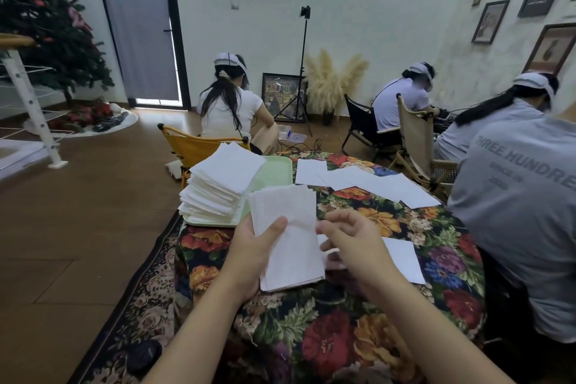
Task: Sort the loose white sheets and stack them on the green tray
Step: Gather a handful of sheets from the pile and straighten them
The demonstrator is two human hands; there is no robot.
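A small sheaf of white sheets (288,240) is held above the floral-clothed surface (343,337), just beside the near corner of the green tray (276,173). The left hand (252,254) grasps the sheaf from below, thumb pressed across its face and fingers hidden behind it. The right hand (352,243) sits at the sheaf's right edge with fingers curled; whether it pinches a sheet cannot be told. On the green tray stands a tall stack of white sheets (219,184), its upper layers fanned and overhanging the tray's left rim. Beyond the tray's right side, several loose white sheets (367,182) lie overlapping on the surface. One more loose sheet (405,259) lies flat on the surface to the right of the right hand, well apart from the tray. Past the tray's far edge a yellow folding chair (193,146) stands on the wooden floor (78,227), with a seated person (229,109) behind it. To the tray's right, a person in a grey printed shirt (523,196) sits at the surface.
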